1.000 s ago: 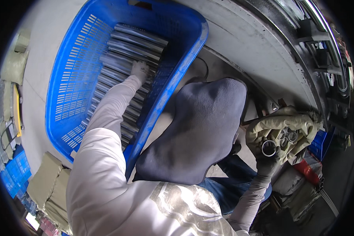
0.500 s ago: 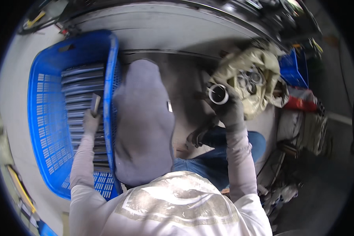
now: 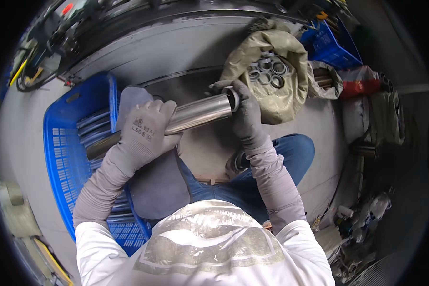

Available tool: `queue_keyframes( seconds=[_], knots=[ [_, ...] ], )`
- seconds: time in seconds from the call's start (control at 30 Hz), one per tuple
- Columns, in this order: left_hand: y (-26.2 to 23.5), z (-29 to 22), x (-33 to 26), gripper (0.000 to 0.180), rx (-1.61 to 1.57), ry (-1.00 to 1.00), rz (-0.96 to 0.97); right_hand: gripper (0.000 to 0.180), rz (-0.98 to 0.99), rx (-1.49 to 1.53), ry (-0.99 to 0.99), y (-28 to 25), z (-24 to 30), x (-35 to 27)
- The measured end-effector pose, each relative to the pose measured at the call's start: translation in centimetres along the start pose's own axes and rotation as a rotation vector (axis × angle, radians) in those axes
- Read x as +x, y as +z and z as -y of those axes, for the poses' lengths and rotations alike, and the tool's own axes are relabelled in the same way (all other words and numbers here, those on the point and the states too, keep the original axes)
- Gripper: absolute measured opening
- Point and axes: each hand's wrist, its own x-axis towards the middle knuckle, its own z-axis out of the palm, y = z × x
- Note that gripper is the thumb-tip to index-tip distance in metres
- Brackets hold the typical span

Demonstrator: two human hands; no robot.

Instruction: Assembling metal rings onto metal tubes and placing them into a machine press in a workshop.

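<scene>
My left hand (image 3: 146,127), in a grey glove, is wrapped round a shiny metal tube (image 3: 200,114). The tube slants across in front of me, its far left part reaching over the blue crate and its right end raised. At that right end, my gloved right hand (image 3: 247,112) pinches a metal ring (image 3: 233,99) between thumb and fingers. The ring sits at the tube's mouth; whether it is inside the edge or just against it I cannot tell. Beneath the tube lies a long grey pad (image 3: 159,186), partly hidden by my left arm.
To the left stands a blue plastic crate (image 3: 57,157) with several metal tubes in it. A beige sack (image 3: 276,107) holding loose metal rings (image 3: 267,71) is at the back right. Beyond it are a smaller blue bin (image 3: 336,50) and a red bag (image 3: 362,89).
My left hand has come up out of the crate with the metal tube. My right hand has moved left and forward, bringing the ring to the tube's end.
</scene>
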Motion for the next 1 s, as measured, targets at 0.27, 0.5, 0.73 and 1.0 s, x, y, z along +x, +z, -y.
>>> queue_keyframes(
  seconds=[0.27, 0.5, 0.73, 1.0],
  knots=[
    [1.2, -1.2, 2.0, 0.042, -0.049, 0.024, -0.017, 0.053, 0.030, -0.556, -0.367, -1.5, 0.8, -1.4],
    [1.4, -1.4, 2.1, 0.043, 0.019, 0.032, -0.016, 0.035, -0.166, -0.718, -0.565, 0.2, -1.2, -0.8],
    [1.2, -1.7, 2.2, 0.055, 0.079, 0.083, -0.059, 0.027, -0.233, -0.341, -0.119, 0.6, -0.6, -0.8],
    [0.7, -3.1, 1.0, 0.048, -1.161, -0.264, -0.112, 0.029, -0.363, 0.497, -0.074, -4.5, 3.4, 1.8]
  ],
)
